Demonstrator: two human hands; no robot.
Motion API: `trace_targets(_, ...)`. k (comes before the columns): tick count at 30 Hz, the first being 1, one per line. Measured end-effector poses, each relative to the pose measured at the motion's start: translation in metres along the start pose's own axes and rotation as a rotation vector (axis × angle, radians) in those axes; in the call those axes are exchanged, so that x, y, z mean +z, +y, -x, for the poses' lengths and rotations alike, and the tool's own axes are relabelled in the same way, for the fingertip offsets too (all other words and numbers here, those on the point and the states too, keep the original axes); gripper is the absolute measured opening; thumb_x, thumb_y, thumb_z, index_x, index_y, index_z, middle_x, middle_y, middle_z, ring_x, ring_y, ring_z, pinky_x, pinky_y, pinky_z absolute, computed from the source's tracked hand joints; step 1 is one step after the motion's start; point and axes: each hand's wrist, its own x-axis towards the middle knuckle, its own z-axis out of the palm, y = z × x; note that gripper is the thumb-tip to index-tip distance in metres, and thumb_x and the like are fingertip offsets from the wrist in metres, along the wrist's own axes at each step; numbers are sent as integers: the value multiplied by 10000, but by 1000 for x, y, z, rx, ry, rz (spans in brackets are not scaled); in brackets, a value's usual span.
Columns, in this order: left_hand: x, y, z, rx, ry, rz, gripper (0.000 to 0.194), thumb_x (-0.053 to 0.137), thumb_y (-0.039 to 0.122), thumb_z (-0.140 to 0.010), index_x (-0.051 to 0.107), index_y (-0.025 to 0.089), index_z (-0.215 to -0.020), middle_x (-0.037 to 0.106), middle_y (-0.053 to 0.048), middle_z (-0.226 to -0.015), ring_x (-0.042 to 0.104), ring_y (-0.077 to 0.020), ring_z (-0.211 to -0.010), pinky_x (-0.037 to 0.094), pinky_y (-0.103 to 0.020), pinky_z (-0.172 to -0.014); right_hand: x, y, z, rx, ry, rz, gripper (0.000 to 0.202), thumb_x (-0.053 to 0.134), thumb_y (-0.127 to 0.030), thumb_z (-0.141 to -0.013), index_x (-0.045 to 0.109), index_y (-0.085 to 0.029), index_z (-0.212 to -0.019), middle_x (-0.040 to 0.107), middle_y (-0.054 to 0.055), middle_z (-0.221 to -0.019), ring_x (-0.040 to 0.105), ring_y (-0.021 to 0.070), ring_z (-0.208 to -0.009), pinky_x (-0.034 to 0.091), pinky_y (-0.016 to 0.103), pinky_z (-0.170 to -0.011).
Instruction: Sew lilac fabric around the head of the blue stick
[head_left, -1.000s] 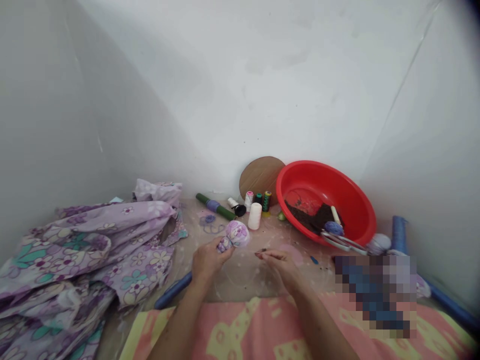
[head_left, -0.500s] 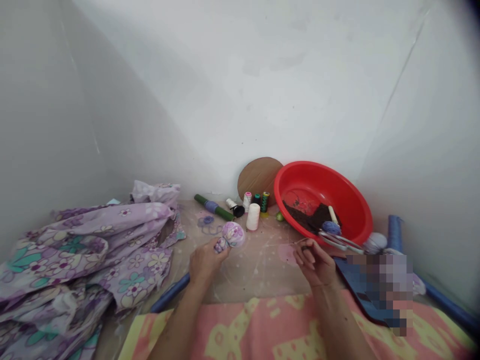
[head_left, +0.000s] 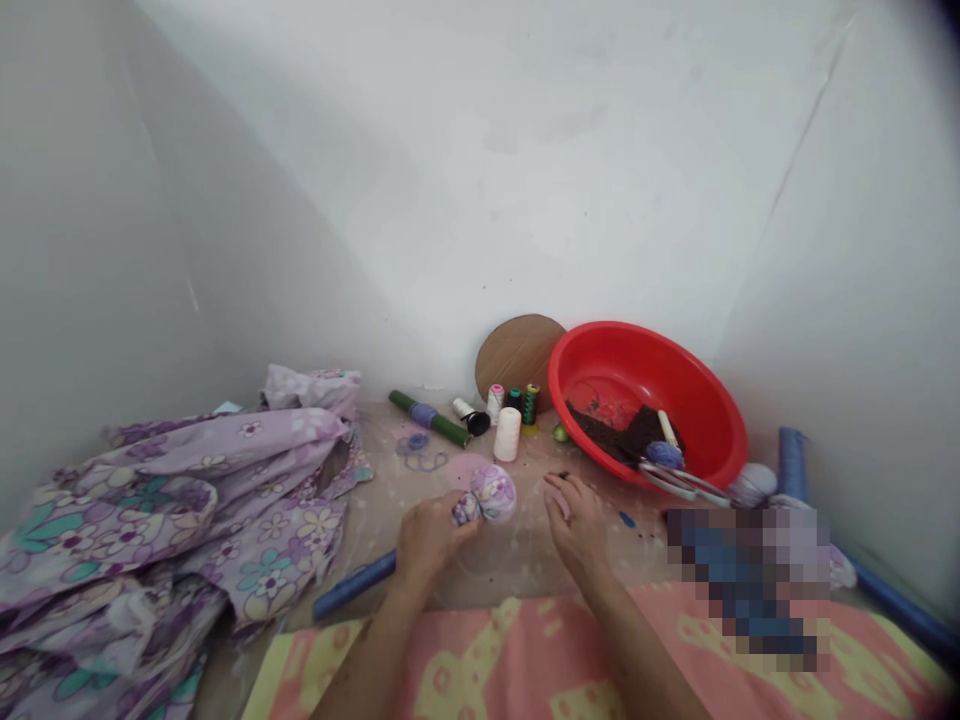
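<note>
My left hand (head_left: 435,540) is closed around the gathered neck of a small ball of purple floral cloth (head_left: 495,492), whose round padded end points right. Bent fingers on my right hand (head_left: 579,525) are drawn together just right of the ball, apart from it. They appear to pinch a thread, too fine to make out clearly now. Beyond the ball stands a white thread cone (head_left: 508,434).
Crumpled floral cloth (head_left: 277,480) covers the left side. Thread spools (head_left: 531,404), a green yarn-wrapped tube (head_left: 429,418) and a cardboard disc (head_left: 517,355) are behind. A tilted red basin (head_left: 705,400) sits right, with scissors (head_left: 686,484) at its rim. Patterned cloth (head_left: 510,660) lies in front.
My right hand has moved left and slightly nearer, towards the cloth ball. My left hand has shifted right and down with the ball still held.
</note>
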Motion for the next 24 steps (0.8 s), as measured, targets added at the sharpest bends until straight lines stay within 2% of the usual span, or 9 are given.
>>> trace_targets(4,4,7,4,46,-73,16,339,464,499,-718,603,288,-945,657,-35,-881,586,-182,-821,359,-233,-659,0,-23,3,-130,-26,-146,286,397,-224,-795,559,-190,-1028,537,98,-1061,458,210,-1008,371,355,-830)
trace_targets(9,6,10,7,100,-91,-37,325,471,439,-727,588,262,-973,644,-54,-901,576,-192,-850,372,-245,-701,-2,-46,4,-217,-177,-86,261,441,-236,-779,578,-214,-1001,515,92,-1058,439,240,-998,348,392,-820)
trace_targets(17,7,16,8,123,-91,-128,289,462,361,-744,568,232,-981,633,-62,-896,584,-208,-836,397,-272,-695,3,-50,5,-221,-249,-16,223,487,-219,-744,605,-234,-934,502,85,-1059,407,255,-996,325,402,-811)
trace_targets(24,15,16,8,165,-53,-155,259,472,352,-739,556,221,-947,624,-57,-874,582,-205,-794,396,-283,-682,4,-51,3,-147,-292,-52,159,517,-226,-738,610,-228,-867,470,85,-1092,400,253,-1010,323,384,-809)
